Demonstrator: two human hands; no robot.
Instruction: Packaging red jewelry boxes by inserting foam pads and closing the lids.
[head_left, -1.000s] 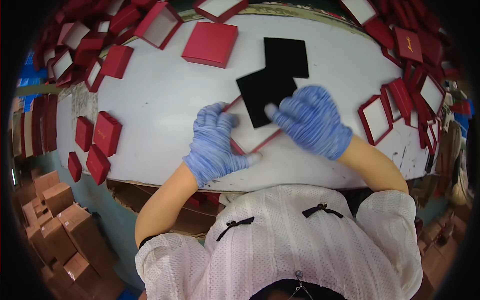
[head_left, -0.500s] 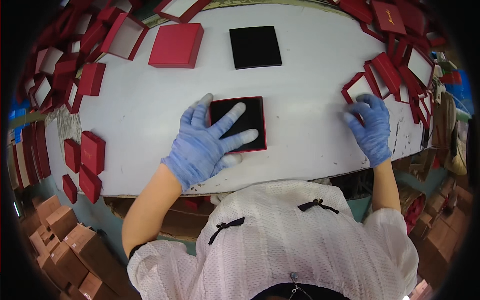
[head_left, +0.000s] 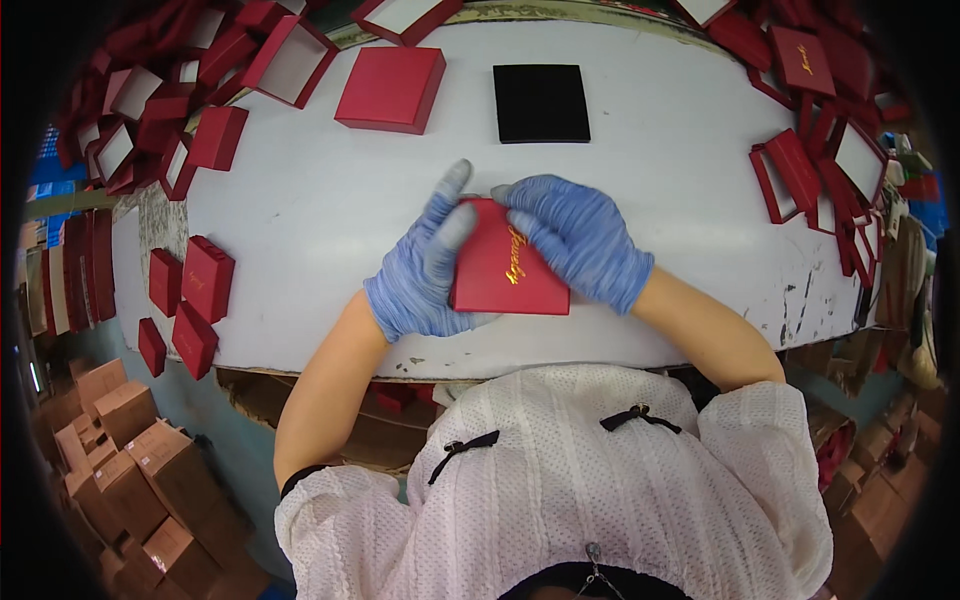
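In front of me a red jewelry box lid (head_left: 496, 280) with gold lettering lies over the spot of the black-lined box base, which is hidden beneath it. My left hand (head_left: 418, 278), in a blue glove with pale fingertips, is closed along the lid's left side, thumb near its upper left corner. From the other side my right hand (head_left: 585, 240), gloved alike, grips the lid's far right edge with bent fingers. Beyond the hands lie a black square pad (head_left: 542, 104) and a closed-looking red box (head_left: 390, 90).
Red box parts with white insides (head_left: 290, 62) pile up at the far left. Another heap of red lids and trays (head_left: 800, 165) covers the right side. Several small red boxes (head_left: 208, 280) stand by the left edge. Brown cartons (head_left: 150, 480) are stacked below, left.
My right hand has come from the right-hand heap to the middle, bringing a red lid over the black-lined base. My left hand has shifted from the black lining to the box's left side.
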